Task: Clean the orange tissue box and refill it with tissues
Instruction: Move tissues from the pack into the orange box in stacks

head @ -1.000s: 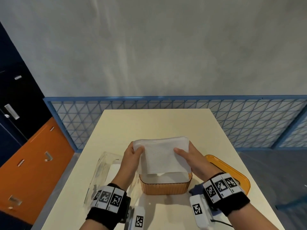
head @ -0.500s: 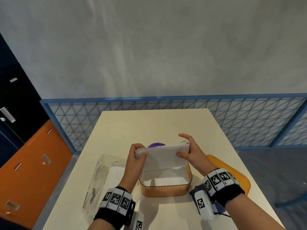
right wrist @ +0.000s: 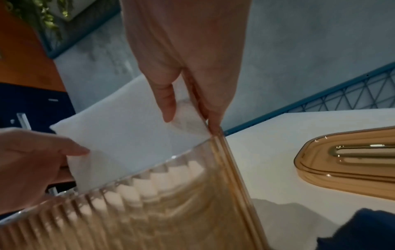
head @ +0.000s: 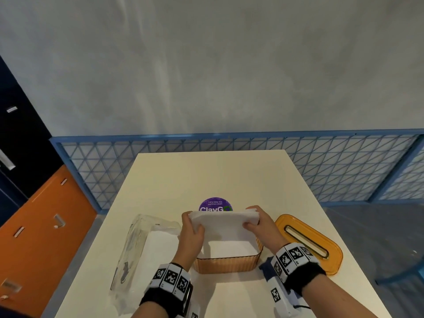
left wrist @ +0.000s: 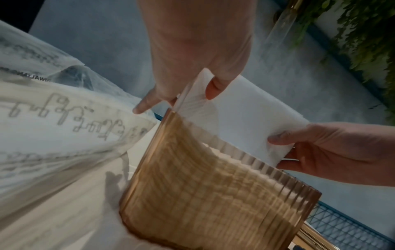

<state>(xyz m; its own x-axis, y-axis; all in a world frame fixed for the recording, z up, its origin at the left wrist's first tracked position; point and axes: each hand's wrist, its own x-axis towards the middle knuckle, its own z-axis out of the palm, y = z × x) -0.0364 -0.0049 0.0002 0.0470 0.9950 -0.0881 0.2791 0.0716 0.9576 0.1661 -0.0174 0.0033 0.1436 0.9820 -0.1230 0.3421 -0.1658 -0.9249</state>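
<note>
The ribbed, see-through orange tissue box [head: 228, 265] stands open-topped near the table's front edge. A white stack of tissues [head: 223, 222] is tilted over its far side, its lower edge dipping inside the box. My left hand [head: 191, 228] pinches the stack's left end, thumb on top. My right hand [head: 253, 222] grips the right end. In the left wrist view the tissue stack [left wrist: 241, 118] sinks behind the box wall [left wrist: 205, 191]. The right wrist view shows the stack [right wrist: 126, 135] inside the ribbed box [right wrist: 149, 211]. The orange lid [head: 307, 242] with its slot lies to the right.
A clear plastic tissue wrapper [head: 137, 251] lies left of the box, with white tissues inside. A round purple sticker [head: 215, 206] sits on the cream table [head: 213, 173] behind the box. A dark blue cloth [right wrist: 361, 230] lies near the right wrist. A blue mesh fence [head: 344, 166] runs behind the table.
Both hands have lowered the tissue stack from above the box and tipped it, so its lower edge now enters the box. The purple sticker behind has come into view.
</note>
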